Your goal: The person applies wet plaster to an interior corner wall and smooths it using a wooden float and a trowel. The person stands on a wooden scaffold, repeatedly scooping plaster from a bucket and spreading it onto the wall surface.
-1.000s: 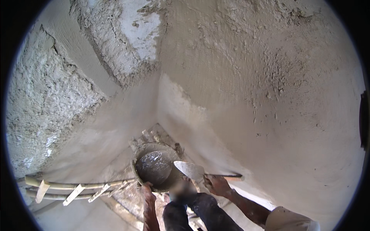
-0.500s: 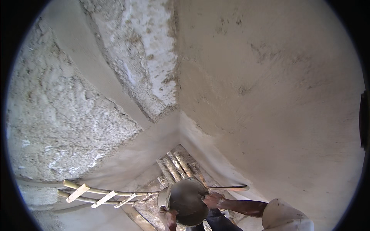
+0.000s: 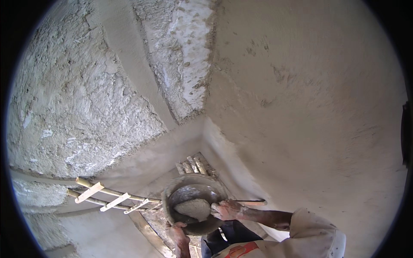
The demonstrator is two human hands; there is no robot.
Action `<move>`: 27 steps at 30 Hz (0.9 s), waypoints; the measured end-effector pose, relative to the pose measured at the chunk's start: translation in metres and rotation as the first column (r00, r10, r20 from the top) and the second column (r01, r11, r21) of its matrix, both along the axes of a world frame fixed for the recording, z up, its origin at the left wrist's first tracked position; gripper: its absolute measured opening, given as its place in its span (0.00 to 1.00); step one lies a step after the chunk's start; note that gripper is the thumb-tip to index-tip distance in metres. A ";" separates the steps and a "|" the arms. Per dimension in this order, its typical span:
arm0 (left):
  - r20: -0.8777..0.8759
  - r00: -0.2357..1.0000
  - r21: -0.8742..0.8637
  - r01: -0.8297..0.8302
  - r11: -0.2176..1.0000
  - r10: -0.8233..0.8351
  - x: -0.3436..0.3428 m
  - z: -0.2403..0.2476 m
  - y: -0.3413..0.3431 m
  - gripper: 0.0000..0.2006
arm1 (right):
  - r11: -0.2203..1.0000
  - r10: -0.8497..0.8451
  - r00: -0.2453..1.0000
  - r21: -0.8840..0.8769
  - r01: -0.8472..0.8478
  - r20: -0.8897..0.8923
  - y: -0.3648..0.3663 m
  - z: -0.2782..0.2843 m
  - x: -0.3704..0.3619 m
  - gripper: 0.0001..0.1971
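Right grip (image 3: 226, 210) at basin (image 3: 173, 187), hold unclear

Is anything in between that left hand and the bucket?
No, nothing visible is. The left hand is right on the edge of the bucket, at its lower left in the picture. The right hand is at the bucket's right side, so it isn't in between.

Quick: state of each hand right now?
Left hand: holding the bucket by its rim.
Right hand: over the bucket; whether it grips anything cannot be told.
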State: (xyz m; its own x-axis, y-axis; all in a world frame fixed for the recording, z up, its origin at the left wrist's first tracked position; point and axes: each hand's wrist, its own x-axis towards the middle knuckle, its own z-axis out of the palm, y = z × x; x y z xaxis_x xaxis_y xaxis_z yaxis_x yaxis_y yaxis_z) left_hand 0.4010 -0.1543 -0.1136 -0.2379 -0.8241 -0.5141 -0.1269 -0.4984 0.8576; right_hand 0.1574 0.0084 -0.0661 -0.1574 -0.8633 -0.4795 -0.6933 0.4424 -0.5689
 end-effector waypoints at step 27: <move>0.324 0.939 0.146 -0.170 0.974 0.115 0.039 0.020 -0.001 0.20 | 0.997 -0.018 0.921 -0.080 -0.015 -0.389 0.006 -0.004 0.003 0.21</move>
